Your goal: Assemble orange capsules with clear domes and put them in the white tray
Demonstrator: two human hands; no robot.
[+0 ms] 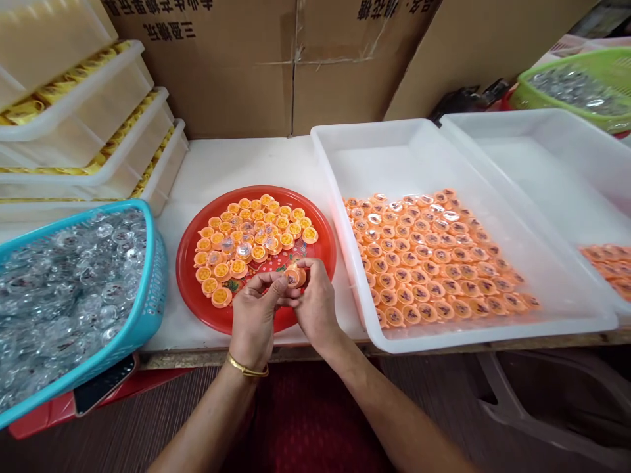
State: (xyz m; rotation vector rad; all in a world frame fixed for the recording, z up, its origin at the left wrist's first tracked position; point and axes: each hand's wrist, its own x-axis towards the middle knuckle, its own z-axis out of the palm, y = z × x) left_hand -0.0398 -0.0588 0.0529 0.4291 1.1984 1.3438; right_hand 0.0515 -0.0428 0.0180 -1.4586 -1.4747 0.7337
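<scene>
Over the front of a round red tray, both my hands meet on one small orange toy cup with a dark printed picture on its top. My left hand pinches the cup from the left, thumb on its edge. My right hand grips it from the right with fingers curled. Many orange cups with yellow insides lie on the tray, and a few clear discs rest on top of them. A gold bracelet circles my left wrist.
Left stands a blue basket of clear discs, with stacked white trays of yellow pieces behind. Right, a white tray holds rows of picture-topped orange cups; another white tray adjoins it. Cardboard boxes and a green basket are behind.
</scene>
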